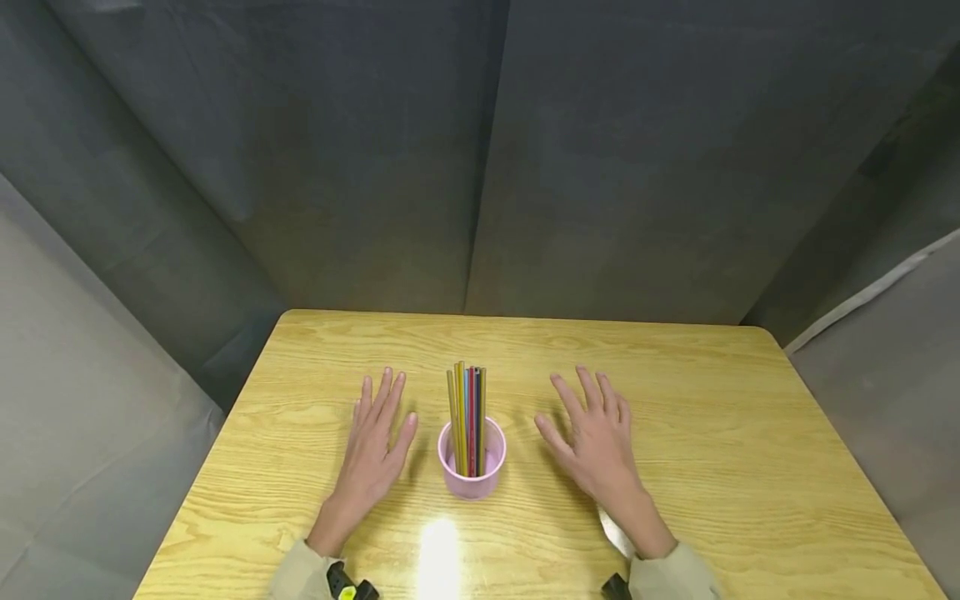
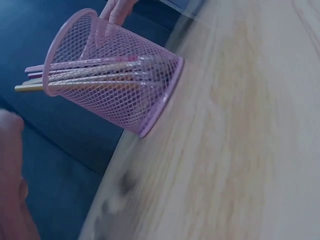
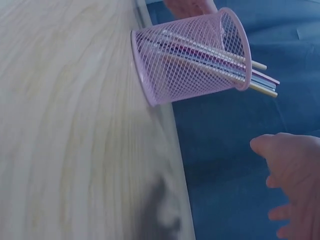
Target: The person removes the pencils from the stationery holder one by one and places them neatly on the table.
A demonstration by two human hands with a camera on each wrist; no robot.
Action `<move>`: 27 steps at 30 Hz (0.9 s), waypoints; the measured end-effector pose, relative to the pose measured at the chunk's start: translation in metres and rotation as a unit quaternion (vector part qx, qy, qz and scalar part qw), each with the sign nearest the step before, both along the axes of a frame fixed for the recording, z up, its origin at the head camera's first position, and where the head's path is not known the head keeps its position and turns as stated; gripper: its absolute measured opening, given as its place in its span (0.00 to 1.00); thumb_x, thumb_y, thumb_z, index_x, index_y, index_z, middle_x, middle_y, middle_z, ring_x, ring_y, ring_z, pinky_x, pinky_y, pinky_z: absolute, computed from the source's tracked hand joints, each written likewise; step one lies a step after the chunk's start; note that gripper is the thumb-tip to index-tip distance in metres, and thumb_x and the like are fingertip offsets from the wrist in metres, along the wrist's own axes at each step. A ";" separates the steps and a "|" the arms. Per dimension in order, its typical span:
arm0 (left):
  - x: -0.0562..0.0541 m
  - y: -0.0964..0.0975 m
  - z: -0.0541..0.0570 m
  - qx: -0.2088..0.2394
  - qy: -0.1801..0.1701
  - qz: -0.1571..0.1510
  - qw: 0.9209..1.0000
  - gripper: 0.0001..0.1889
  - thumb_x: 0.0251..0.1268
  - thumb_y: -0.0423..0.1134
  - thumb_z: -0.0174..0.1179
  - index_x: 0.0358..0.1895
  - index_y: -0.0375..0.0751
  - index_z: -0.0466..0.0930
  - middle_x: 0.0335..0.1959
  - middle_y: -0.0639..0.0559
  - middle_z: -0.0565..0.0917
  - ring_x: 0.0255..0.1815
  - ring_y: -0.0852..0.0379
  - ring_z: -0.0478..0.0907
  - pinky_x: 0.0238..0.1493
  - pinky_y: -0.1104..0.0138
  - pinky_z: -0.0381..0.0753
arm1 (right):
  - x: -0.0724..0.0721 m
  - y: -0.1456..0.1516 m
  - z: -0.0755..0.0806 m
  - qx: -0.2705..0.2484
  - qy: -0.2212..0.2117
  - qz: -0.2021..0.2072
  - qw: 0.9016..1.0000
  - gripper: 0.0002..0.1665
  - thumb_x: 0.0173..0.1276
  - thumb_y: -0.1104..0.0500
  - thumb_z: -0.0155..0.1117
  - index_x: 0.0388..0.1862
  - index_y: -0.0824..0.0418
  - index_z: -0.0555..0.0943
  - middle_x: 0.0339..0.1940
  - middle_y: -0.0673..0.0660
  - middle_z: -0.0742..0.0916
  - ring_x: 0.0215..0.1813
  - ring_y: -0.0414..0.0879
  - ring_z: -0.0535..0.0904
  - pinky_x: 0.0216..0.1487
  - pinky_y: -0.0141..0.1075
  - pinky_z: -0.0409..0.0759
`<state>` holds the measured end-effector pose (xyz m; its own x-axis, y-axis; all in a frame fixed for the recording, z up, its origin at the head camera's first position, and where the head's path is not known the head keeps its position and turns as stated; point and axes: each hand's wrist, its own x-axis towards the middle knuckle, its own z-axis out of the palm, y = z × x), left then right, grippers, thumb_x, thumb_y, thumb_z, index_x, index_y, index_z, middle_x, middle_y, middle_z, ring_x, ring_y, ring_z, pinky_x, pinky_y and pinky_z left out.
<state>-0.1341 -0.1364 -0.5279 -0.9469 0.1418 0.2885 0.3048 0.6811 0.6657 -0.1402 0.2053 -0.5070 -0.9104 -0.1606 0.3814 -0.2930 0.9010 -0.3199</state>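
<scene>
A pink mesh cup [image 1: 471, 488] stands upright on a wood-grained table [image 1: 750, 433], holding a bunch of slim coloured pencils [image 1: 471, 421], yellow, light blue, red and dark among them, with their ends rising above its rim. A person's bare left hand [image 1: 372, 454] is near the cup on one side and the right hand [image 1: 600, 446] near it on the other.

The step appears to be a pause around the cup: nothing is being lifted. Whether this is readiness or a finished action cannot be told. To handle the pencils, the next move would call for one hand to steady the cup's side while the other pinches a pencil by its raised end.

The grip is apart on both sides. The left fingers are nearly straight and lightly fanned, the thumb set off from them; the right fingers are spread wider, with a slight bend. Neither hand holds anything or touches the cup or pencils, and both wrist views show the hands raised above the table.
</scene>
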 end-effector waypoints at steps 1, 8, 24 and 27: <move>-0.001 0.000 -0.001 0.032 -0.005 -0.022 0.999 0.34 0.85 0.54 0.44 0.86 0.61 0.43 0.87 0.56 0.43 0.87 0.42 0.31 0.82 0.33 0.36 | -0.001 -0.003 0.001 -0.003 0.004 0.005 1.000 0.41 0.74 0.35 0.62 0.80 0.50 0.68 0.82 0.66 0.64 0.80 0.71 0.54 0.72 0.73 0.57; -0.001 0.008 -0.017 0.202 -0.016 -0.185 0.962 0.47 0.77 0.71 0.45 0.87 0.50 0.39 0.87 0.48 0.45 0.84 0.28 0.44 0.73 0.23 0.45 | -0.009 -0.019 0.009 -0.027 0.086 0.054 0.994 0.36 0.72 0.49 0.68 0.75 0.56 0.72 0.73 0.68 0.75 0.69 0.68 0.69 0.63 0.68 0.70; 0.007 0.049 -0.027 0.308 -0.103 -0.226 0.918 0.52 0.42 0.29 0.84 0.77 0.48 0.69 0.69 0.49 0.80 0.67 0.47 0.78 0.73 0.58 0.75 | -0.022 -0.038 0.018 -0.153 0.128 0.159 0.967 0.17 0.69 0.63 0.69 0.56 0.64 0.84 0.55 0.60 0.88 0.49 0.53 0.81 0.50 0.45 0.83; 0.010 0.049 -0.030 0.334 -0.100 -0.209 0.914 0.50 0.41 0.27 0.83 0.74 0.45 0.73 0.67 0.46 0.81 0.67 0.47 0.79 0.73 0.59 0.75 | -0.020 -0.041 0.015 -0.178 0.102 0.196 0.959 0.22 0.68 0.65 0.69 0.61 0.62 0.80 0.57 0.58 0.87 0.48 0.49 0.79 0.47 0.40 0.81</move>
<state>-0.1244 -0.0873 -0.5580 -0.8931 0.3595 0.2705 0.2729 -0.0452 0.9610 -0.1601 0.1640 -0.4921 -0.7080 -0.3016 0.6386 -0.6754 0.5535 -0.4874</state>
